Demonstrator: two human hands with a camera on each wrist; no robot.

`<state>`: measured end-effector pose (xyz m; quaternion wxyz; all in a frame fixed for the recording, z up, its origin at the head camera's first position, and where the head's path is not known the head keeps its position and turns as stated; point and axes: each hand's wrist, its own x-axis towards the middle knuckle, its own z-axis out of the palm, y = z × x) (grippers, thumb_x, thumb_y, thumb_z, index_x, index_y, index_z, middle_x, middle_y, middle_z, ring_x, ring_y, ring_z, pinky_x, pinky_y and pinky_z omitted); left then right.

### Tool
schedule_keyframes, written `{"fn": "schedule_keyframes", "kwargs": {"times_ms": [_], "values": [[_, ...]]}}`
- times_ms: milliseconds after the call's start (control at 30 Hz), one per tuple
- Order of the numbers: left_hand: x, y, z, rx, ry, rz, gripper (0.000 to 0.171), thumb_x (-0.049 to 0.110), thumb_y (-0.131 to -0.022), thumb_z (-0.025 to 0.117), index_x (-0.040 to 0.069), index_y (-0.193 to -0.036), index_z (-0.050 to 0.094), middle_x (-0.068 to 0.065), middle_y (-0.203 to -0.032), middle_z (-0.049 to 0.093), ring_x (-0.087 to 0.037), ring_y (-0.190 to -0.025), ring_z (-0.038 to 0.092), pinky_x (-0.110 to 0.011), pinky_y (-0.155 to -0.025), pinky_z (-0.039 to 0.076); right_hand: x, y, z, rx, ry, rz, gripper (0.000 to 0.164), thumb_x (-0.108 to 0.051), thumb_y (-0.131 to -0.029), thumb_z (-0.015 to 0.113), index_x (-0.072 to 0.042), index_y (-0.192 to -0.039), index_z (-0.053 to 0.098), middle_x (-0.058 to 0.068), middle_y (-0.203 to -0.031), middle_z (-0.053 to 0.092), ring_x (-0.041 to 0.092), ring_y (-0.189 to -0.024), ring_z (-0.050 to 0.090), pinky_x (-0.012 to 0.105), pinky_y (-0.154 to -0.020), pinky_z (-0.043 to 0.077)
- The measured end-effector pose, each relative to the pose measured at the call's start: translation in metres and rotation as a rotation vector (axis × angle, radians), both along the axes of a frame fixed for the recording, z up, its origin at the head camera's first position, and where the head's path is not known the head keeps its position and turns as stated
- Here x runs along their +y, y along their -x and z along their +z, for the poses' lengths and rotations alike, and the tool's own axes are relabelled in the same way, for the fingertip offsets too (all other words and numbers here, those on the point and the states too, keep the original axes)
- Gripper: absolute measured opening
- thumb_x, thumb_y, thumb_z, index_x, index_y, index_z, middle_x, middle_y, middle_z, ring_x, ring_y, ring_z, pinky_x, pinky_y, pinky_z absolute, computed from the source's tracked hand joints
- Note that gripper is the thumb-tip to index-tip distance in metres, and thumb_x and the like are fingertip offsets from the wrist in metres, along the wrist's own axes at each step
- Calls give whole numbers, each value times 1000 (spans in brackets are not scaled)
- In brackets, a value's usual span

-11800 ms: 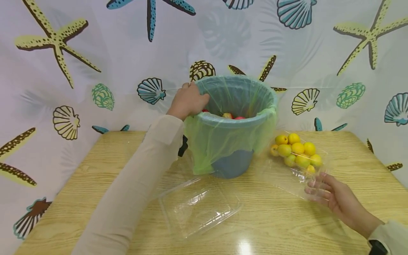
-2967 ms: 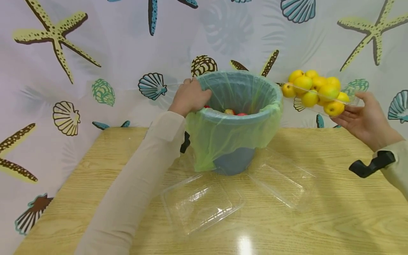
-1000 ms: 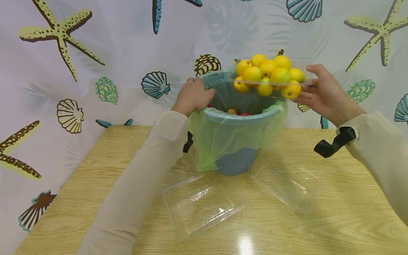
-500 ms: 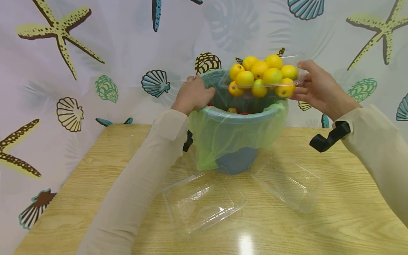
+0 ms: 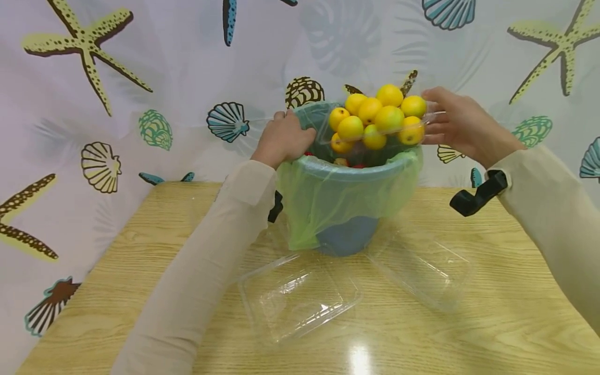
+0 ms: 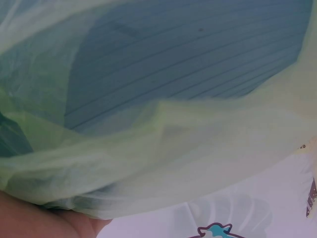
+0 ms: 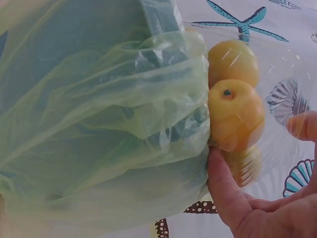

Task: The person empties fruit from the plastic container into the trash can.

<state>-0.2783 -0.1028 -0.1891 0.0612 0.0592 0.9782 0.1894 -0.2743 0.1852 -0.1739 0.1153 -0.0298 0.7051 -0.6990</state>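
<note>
In the head view my left hand (image 5: 287, 138) grips the left rim of a blue bucket (image 5: 348, 237) lined with a thin green plastic bag (image 5: 304, 208). Some red and yellowish fruits (image 5: 341, 162) show inside the bucket. My right hand (image 5: 461, 122) holds the right end of a clear plastic tray (image 7: 285, 62), thumb on top and fingers at its side and underneath. Several round yellow fruits (image 5: 370, 110) are heaped in the tray, which tilts down to the left over the bucket's mouth. In the right wrist view the bag hides part of the tray and fruits.
Two clear plastic trays lie on the wooden table (image 5: 515, 291): one at front (image 5: 300, 302), another to the right of the bucket (image 5: 428, 271). Behind the table hangs a white curtain (image 5: 178, 62) printed with shells and starfish.
My right hand lifted the tray of yellow fruits off the table at right and carried it left over the bucket; its left end now dips lower. My left hand stays on the rim.
</note>
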Motion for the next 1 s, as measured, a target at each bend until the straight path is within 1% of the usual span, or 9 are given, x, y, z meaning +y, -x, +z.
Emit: {"fn": "schedule_keyframes", "kwargs": {"times_ms": [100, 167, 300, 400, 533, 600, 733, 800, 1000], "values": [[0, 0, 0, -1, 1, 3, 69, 38, -102, 28, 1, -152, 0, -17, -160, -1, -40, -146, 8, -48, -118, 19, -4, 0, 2, 14, -60, -6, 48, -39, -93, 56, -14, -131, 40, 6, -122, 41, 16, -89, 61, 26, -71, 57], [-1, 0, 0, -5, 0, 3, 68, 38, -102, 28, 1, -152, 1, -17, -160, -2, -40, -146, 8, -48, -118, 19, -8, -1, 2, 29, -98, -30, 49, -40, -93, 56, -12, -130, 42, 7, -119, 41, 16, -88, 60, 25, -69, 58], [0, 0, -1, -14, -2, 4, 68, 38, -102, 28, 1, -152, 0, -17, -160, -2, -39, -146, 8, -48, -118, 19, -15, -3, 1, 78, -215, -60, 54, -43, -92, 55, -8, -132, 44, 6, -115, 41, 15, -90, 56, 23, -69, 57], [0, -1, -1, -16, -4, 3, 69, 39, -102, 28, 1, -152, -1, -18, -160, -2, -39, -146, 9, -47, -118, 20, -18, -4, 0, 118, -296, -63, 61, -46, -92, 53, -5, -137, 43, 6, -117, 42, 15, -93, 53, 21, -69, 56], [0, 0, 0, -10, -2, 2, 69, 38, -102, 28, 1, -152, -1, -17, -160, -1, -39, -146, 10, -47, -118, 20, -21, -5, -1, 159, -336, -74, 68, -48, -92, 52, -1, -140, 39, 6, -117, 43, 15, -93, 53, 20, -68, 55], [1, 0, 0, -10, -2, -1, 69, 38, -101, 28, 1, -152, -1, -17, -160, -2, -39, -146, 10, -47, -118, 20, -21, -6, -1, 191, -359, -78, 67, -48, -92, 53, -2, -138, 41, 5, -115, 44, 15, -91, 53, 20, -67, 55], [1, 0, 1, -11, 4, -3, 69, 38, -101, 28, 1, -152, -1, -17, -160, -2, -39, -146, 10, -47, -117, 21, -25, -8, -4, 268, -398, -93, 58, -48, -91, 55, -4, -128, 47, 1, -110, 47, 14, -84, 52, 20, -64, 54], [0, 0, 1, -13, 8, -2, 69, 39, -101, 28, 1, -152, -1, -18, -160, -2, -39, -146, 10, -47, -117, 22, -27, -10, -6, 302, -411, -102, 57, -48, -91, 56, -5, -127, 47, -1, -109, 49, 14, -81, 52, 20, -62, 54], [-2, 1, 1, -5, 8, 1, 68, 38, -101, 28, 0, -152, 3, -17, -160, -2, -39, -146, 9, -47, -118, 20, -32, -12, -10, 364, -463, -118, 63, -46, -90, 59, -5, -134, 43, 1, -104, 52, 13, -76, 52, 20, -62, 54]]}}
